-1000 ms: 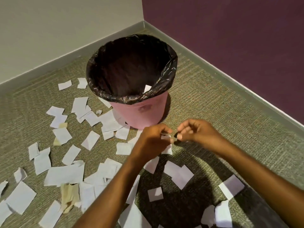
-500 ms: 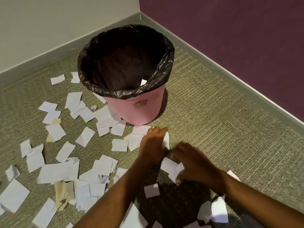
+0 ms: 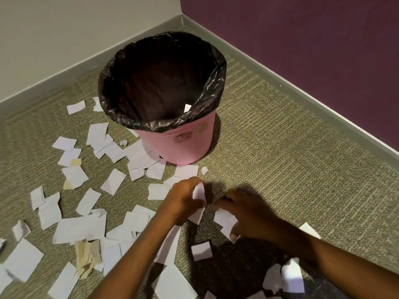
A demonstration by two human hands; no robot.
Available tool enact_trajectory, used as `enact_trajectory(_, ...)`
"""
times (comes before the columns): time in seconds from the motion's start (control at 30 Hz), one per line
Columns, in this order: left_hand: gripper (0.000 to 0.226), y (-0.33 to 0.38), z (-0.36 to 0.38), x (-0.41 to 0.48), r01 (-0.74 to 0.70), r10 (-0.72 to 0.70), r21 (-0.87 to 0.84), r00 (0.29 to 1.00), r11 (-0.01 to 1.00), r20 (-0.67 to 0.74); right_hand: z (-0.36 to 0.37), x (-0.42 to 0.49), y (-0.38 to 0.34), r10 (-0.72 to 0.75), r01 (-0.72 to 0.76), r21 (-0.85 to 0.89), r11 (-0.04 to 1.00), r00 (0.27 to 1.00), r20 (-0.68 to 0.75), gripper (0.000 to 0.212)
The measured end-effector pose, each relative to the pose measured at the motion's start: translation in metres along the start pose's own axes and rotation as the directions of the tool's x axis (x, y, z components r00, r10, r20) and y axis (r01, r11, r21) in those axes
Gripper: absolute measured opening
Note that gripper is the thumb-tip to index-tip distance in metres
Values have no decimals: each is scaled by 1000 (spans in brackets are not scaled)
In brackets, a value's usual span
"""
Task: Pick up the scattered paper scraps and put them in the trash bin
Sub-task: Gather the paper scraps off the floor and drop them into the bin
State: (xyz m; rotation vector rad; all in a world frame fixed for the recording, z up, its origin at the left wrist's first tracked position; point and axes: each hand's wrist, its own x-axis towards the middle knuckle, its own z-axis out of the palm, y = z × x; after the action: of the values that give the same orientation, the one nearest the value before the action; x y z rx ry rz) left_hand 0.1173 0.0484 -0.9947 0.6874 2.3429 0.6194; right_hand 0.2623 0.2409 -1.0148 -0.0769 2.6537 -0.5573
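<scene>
Paper scraps: very light, thin, limp, lying flat on carpet; best to pinch at lifted edge. Most are spread over left side of floor, in front of pink trash bin, which stands near far corner. Left hand: fingers curled, gripping paper scraps. Right hand: fingers bent, pinching paper scraps on carpet.

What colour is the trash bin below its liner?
Pink trash bin, with a black liner folded over its rim; head view.
</scene>
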Motion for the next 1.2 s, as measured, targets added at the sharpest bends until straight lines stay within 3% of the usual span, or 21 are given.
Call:
enact_trajectory(0.13, 64, -8, 22, -15, -43, 44, 173, 999, 984, -3, 3, 1, 2, -15, 15, 38, 999, 1000, -12, 78)
enact_trajectory(0.27, 74, -9, 34, -24, -11, 35, 286, 996, 958, -80, 6, 0, 5, -5, 9, 97, 995, 999, -37, 75)
enact_trajectory(0.37, 61, -8, 35, -26, 2, 34, 311, 993, 950, -111, 9, 0, 6, 40, -28, 134, 991, 996, -83, 67)
enact_trajectory(0.5, 41, -4, 34, -26, -9, 42, 280, 993, 960, -113, -1, 3, 10, 189, -147, 349, 926, 978, -88, 53)
enact_trajectory(0.63, 27, 8, 22, -19, -3, 27, 146, 986, 989, -162, -15, 8, 24, 273, -173, 687, 706, 961, -37, 30)
enact_trajectory(0.73, 41, 20, 8, -13, 24, -14, 41, 976, 999, -218, -28, 10, 30, 340, -142, 863, 484, 940, -35, 26)
enact_trajectory(0.87, 43, 31, -10, -11, -29, 15, -63, 976, 998, -216, -55, 5, 29, 333, -54, 968, 247, 942, -33, 37)
enact_trajectory(0.97, 31, 37, -24, -12, -47, 10, -215, 985, 975, -173, -73, 0, 23, 296, 11, 983, 182, 953, -66, 41)
enact_trajectory(1.03, 34, 33, -25, -15, -43, 22, -134, 987, 990, -159, -79, 2, 19, 264, 27, 984, 173, 962, -73, 43)
enact_trajectory(1.13, 24, 18, -3, -26, -6, 15, 128, 997, 992, -69, -74, 8, 13, 236, 11, 987, 160, 971, -49, 44)
enact_trajectory(1.2, 40, 5, 16, -34, -19, 41, 306, 997, 952, -65, -67, 11, 9, 240, -9, 985, 170, 970, -33, 44)
